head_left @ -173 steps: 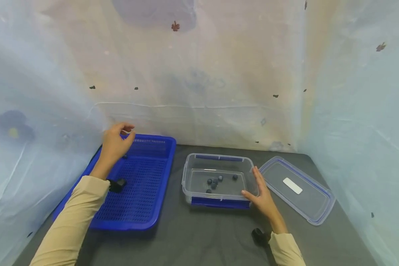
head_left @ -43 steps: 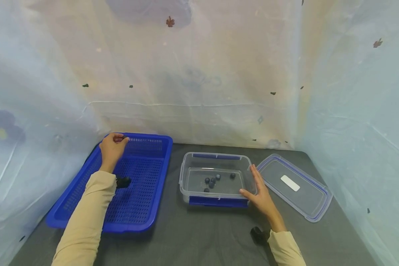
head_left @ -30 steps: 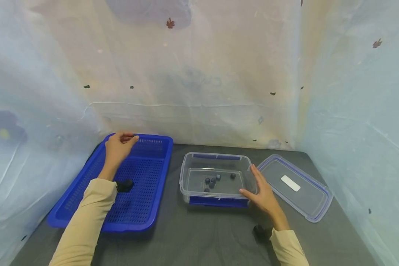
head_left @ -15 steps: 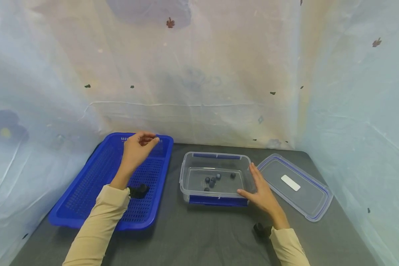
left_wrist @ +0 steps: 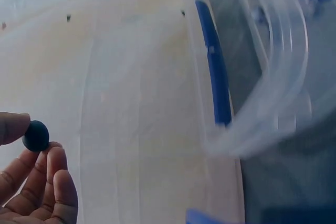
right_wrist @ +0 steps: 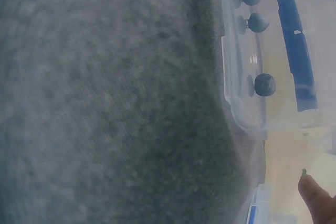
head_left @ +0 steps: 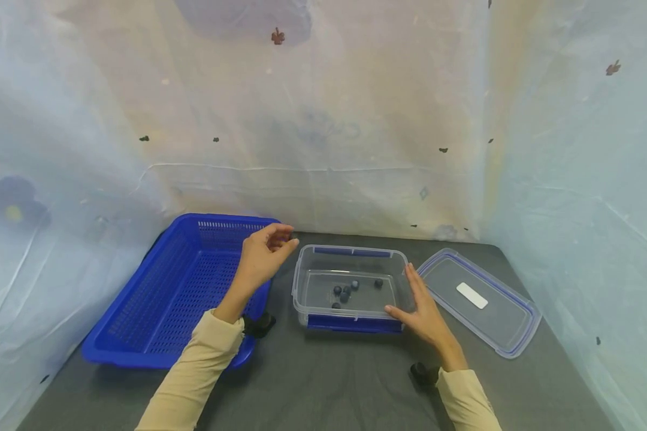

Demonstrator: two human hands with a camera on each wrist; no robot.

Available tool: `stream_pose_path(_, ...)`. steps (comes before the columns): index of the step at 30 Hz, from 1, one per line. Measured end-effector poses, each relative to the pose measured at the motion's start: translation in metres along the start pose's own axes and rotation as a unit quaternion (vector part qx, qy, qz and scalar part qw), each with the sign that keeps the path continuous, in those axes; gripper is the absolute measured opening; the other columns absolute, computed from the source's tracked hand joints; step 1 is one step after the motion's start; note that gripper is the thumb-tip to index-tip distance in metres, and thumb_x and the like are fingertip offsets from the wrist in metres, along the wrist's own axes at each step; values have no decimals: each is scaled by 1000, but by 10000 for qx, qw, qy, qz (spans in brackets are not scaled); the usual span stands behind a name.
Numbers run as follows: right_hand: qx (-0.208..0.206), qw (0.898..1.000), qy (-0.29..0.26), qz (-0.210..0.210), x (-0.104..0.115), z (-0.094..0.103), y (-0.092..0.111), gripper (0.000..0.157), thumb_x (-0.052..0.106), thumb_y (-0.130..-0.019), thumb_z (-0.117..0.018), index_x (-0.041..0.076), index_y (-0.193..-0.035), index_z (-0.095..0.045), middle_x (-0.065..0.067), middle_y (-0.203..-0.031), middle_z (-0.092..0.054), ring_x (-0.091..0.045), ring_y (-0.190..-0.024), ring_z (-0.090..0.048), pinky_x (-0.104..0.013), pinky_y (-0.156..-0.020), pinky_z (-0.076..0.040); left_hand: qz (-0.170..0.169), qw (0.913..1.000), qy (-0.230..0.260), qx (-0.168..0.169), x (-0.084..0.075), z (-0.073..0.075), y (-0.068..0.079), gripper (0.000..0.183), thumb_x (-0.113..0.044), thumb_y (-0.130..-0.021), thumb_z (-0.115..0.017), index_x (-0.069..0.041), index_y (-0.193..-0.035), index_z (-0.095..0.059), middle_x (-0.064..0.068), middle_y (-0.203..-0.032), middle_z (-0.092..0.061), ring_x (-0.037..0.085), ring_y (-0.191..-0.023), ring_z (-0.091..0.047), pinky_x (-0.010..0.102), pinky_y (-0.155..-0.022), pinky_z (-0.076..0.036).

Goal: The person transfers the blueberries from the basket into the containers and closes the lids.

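Note:
My left hand [head_left: 264, 254] pinches a dark blueberry [left_wrist: 35, 136] between thumb and fingertips, in the air between the basket's right edge and the clear container. The clear plastic container [head_left: 354, 314], with blue clips, has several blueberries [head_left: 345, 293] lying on its floor. My right hand [head_left: 428, 317] rests at the container's right end, thumb toward the front rim and fingers straight along the side. Through the container wall, the right wrist view shows some blueberries [right_wrist: 265, 84] and one fingertip [right_wrist: 315, 195].
To the left stands a blue perforated basket [head_left: 189, 299], partly behind the left forearm. The container's clear lid [head_left: 485, 305], with a white label [head_left: 471, 295], lies at the right. A patterned plastic sheet [head_left: 323, 120] hangs behind the grey-covered table [head_left: 323, 383].
The left hand has moved right with the blueberry, from the basket's far left part to its right edge near the container. The right hand has stayed at the container's end.

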State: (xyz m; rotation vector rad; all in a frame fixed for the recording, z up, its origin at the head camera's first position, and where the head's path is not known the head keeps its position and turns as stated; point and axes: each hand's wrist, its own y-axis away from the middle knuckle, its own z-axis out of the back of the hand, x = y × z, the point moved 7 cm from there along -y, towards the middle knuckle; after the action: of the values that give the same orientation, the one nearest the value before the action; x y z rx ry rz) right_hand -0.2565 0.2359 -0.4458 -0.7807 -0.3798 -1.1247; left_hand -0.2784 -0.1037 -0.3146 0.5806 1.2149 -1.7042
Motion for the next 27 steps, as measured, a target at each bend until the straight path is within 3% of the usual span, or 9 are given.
stream_pose_path(6,-64,9999,-101,12,-2,-1,1,101,35,-80,-77,6,-155,-16,-16,-160,-12,-39,-143,-13,-66,-106,-16,-157,9998,119,-57,-13,-26,16,23,-12,-89,-72,-3,-109,-69,6,-94,-70,17,-80,-66,33,-68,-54)
stream_pose_path(12,-89,9998,-157,10,-2,-1,0,100,34,-80,-77,7,-155,-17,-14,-160,-12,-37,-144,-12,-66,-106,-16,-147,9989,387,-198,-15,-46,24,22,-9,-87,-73,-3,-107,-69,8,-97,-70,17,-81,-66,34,-70,-54)
stream_pose_path(16,-88,9998,-187,-13,-1,-1,1,100,34,-80,-77,7,-155,-16,-14,-160,-12,-37,-144,-12,-66,-106,-16,-62,9983,535,-241,-7,-60,27,21,-8,-86,-74,-3,-106,-70,8,-95,-70,17,-81,-66,32,-71,-55)
stream_pose_path(20,-91,9997,-235,-38,0,0,1,100,34,-80,-77,7,-155,-16,-12,-160,-11,-38,-143,-13,-66,-106,-16,230,9973,661,-226,9,-75,27,21,-7,-84,-76,-1,-103,-69,6,-89,-70,17,-78,-67,30,-68,-55)
stream_pose_path(27,-93,9996,-267,-73,-2,0,1,100,34,-80,-77,7,-155,-17,-13,-160,-11,-39,-143,-13,-67,-105,-17,608,9967,525,-64,31,-94,24,21,-6,-81,-78,1,-99,-69,12,-91,-71,21,-77,-68,34,-68,-56)
